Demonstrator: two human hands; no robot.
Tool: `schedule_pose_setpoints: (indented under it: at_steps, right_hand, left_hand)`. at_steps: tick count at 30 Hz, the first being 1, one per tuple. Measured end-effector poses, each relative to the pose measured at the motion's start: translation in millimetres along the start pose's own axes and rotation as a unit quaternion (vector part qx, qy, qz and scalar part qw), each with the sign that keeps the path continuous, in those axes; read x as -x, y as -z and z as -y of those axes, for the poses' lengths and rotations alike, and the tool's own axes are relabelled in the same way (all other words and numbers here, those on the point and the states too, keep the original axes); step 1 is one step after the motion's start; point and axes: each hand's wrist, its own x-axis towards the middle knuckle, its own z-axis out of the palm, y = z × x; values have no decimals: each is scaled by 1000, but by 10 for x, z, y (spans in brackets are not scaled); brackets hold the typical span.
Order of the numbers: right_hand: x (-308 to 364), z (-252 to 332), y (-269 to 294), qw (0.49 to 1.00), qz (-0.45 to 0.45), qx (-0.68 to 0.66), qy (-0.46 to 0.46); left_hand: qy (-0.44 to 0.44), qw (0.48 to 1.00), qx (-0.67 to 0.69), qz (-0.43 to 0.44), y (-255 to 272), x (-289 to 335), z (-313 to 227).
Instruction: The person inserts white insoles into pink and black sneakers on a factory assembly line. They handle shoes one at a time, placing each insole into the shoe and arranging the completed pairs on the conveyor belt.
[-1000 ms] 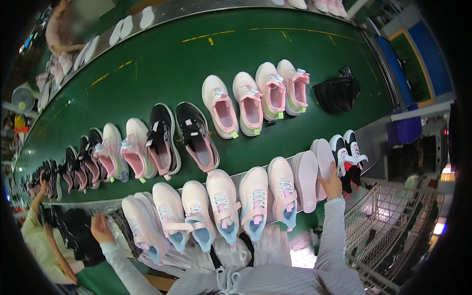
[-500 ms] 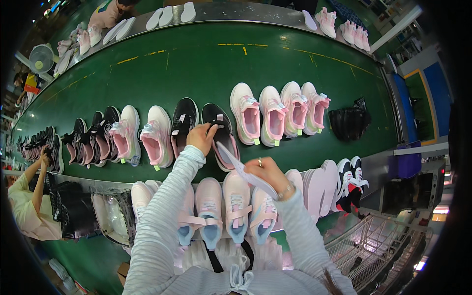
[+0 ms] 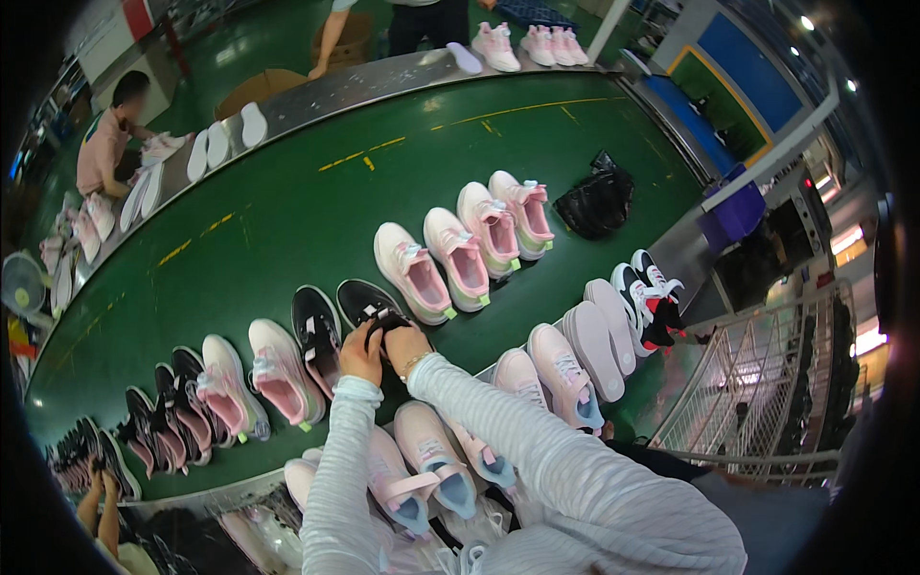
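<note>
A black sneaker point(image 3: 369, 299) with a pale tab lies on the green conveyor belt, its toe pointing away from me. My left hand point(image 3: 360, 355) is closed on the near-left edge of its opening, fingers bent around the dark collar. Close beside it, my right hand point(image 3: 406, 347) reaches into the opening, and its fingers are hidden there. The insole it held before does not show now. To the left stands another black sneaker point(image 3: 316, 321), then a white-and-pink sneaker point(image 3: 285, 369). On the right is a white-and-pink sneaker point(image 3: 414, 268), first of several.
A black plastic bag point(image 3: 596, 198) lies farther right on the green belt point(image 3: 287, 230). Pink shoes with straps point(image 3: 436, 446), pale insoles point(image 3: 592, 350) and black-and-white sneakers point(image 3: 650, 292) line the near ledge. A wire rack point(image 3: 743, 369) stands at right. People work across and at left.
My right hand has moved left with the insole to the black sneaker's opening, and the insole has gone out of sight. My left hand stays at that shoe. The view has turned.
</note>
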Motion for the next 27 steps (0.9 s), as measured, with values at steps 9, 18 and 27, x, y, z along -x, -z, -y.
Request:
schedule_pose_setpoints:
  at_steps: [9,18,27]
  right_hand:
    - [-138,31,-6,988,156,4,-6]
    - [-151,-70,-156,988,117,-98,11]
    - [774,-429,556,974,-146,-136,103]
  left_hand:
    - [81,994,67,42,28,14,-93]
    - [74,997,23,18,-89,29,-97]
    - [4,997,-67,-36,19,219,-645]
